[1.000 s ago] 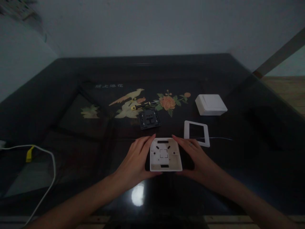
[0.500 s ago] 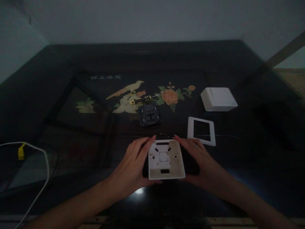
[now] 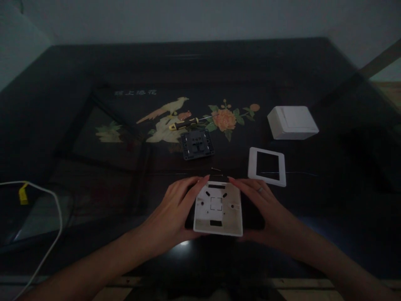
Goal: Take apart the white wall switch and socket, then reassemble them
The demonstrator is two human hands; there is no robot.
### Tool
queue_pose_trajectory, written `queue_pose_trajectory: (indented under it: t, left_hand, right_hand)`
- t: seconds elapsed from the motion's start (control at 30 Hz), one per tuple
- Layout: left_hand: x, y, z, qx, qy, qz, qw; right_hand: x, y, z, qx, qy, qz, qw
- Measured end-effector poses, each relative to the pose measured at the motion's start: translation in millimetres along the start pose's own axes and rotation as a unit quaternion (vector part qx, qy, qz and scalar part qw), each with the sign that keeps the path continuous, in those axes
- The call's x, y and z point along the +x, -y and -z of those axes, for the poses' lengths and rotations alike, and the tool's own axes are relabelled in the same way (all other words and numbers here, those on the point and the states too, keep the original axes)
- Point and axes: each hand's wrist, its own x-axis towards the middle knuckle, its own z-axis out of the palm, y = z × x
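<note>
Both my hands hold a white open mounting box (image 3: 217, 208) near the table's front edge, its hollow side facing up. My left hand (image 3: 173, 213) grips its left side with fingers curled along the wall. On the box's right side my right hand (image 3: 262, 209), a ring on one finger, does the same. Beyond the box lie a dark switch module (image 3: 197, 144), a small screwdriver (image 3: 184, 123) with a yellow and black handle, a white square frame (image 3: 267, 166) and a white switch cover (image 3: 292, 122).
The table (image 3: 62, 125) is dark and glossy with a bird and flower inlay (image 3: 224, 119). A white cable (image 3: 53, 209) with a yellow tag (image 3: 22, 194) loops at the left edge. A small thin metal piece (image 3: 215, 169) lies just past the box.
The view has tilted down a little, so the objects sit higher in the frame. Both hands keep their hold on the box, which has lifted and tilted slightly.
</note>
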Motion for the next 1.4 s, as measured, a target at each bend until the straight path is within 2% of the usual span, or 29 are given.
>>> queue_pose_trajectory:
  t: [0.2, 0.3, 0.5, 0.67, 0.73, 0.83, 0.9, 0.93, 1.0, 1.07, 1.13, 1.3, 1.4]
  left_hand:
    - [4, 16, 33.0, -0.050, 0.073, 0.011, 0.996]
    - [3, 23, 45.6, -0.060, 0.082, 0.037, 0.994]
    - [3, 21, 45.4, -0.089, 0.066, 0.087, 0.990]
    - [8, 16, 44.0, -0.109, 0.033, 0.109, 0.988]
    - [9, 15, 45.7, -0.095, -0.006, 0.118, 0.988]
    - [6, 12, 51.1, -0.059, -0.048, 0.139, 0.987]
    - [4, 9, 55.2, -0.046, -0.006, 0.147, 0.988]
    - [3, 7, 56.6, -0.041, 0.032, 0.151, 0.987]
    - [3, 5, 57.0, -0.029, 0.107, 0.164, 0.980]
    - [3, 3, 54.4, -0.025, 0.139, 0.175, 0.974]
    - [3, 4, 50.7, -0.043, 0.144, 0.174, 0.973]
    - [2, 11, 51.7, -0.110, 0.150, 0.167, 0.968]
    - [1, 14, 57.9, -0.138, 0.169, 0.153, 0.964]
  right_hand:
    - [-7, 3, 17, 0.029, 0.044, -0.031, 0.998]
    - [-10, 5, 21, 0.063, 0.064, -0.029, 0.996]
    - [-11, 14, 14, 0.079, 0.088, 0.027, 0.993]
    - [-8, 19, 13, 0.111, 0.142, 0.095, 0.979]
    - [-7, 18, 13, 0.119, 0.106, 0.093, 0.983]
    - [-4, 13, 13, 0.090, -0.035, 0.043, 0.994]
    - [-2, 10, 11, 0.059, -0.110, 0.010, 0.992]
    - [-1, 9, 10, 0.050, -0.124, 0.004, 0.991]
    - [1, 8, 7, 0.053, -0.111, 0.012, 0.992]
    - [2, 8, 4, 0.068, -0.076, 0.029, 0.994]
    - [2, 9, 3, 0.075, -0.058, 0.037, 0.995]
    - [-1, 11, 8, 0.085, -0.085, 0.029, 0.992]
    - [-3, 14, 13, 0.112, -0.048, 0.015, 0.992]
